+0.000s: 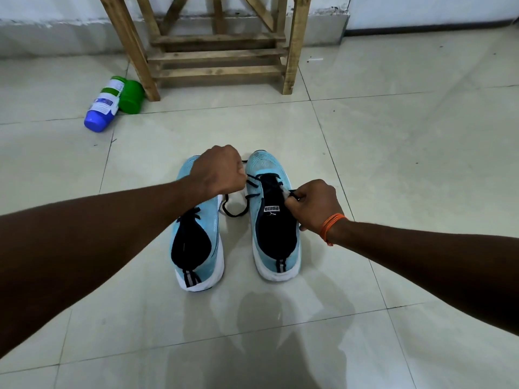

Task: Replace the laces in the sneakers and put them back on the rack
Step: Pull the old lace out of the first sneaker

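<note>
two light blue sneakers are standing side by side on the tiled floor (393,164), heels towards the camera and toes pointing at the wooden rack (216,56), which is standing well apart from them against the wall. the left sneaker (196,242) is lying partly under the left forearm, with a bit of dark lacing showing on its top. the right sneaker (276,240) is sitting just beside it, its dark tongue and white logo facing up.

a black lace (238,213) is crossing the front eyelets of the right sneaker, and a loop of it is trailing down onto the floor between the two shoes. the left hand (219,172) is hovering over the gap near the toes, fingers curled tight, gripping one end of the lace. the right hand (314,204) is resting at the outer edge of the right sneaker, pinching the other end of the lace between thumb and fingertips. an orange thread (331,224) is circling the right wrist.

a white bottle (104,105) with a blue cap is lying on the floor near the rack's left leg, touching a green tub (130,96).
</note>
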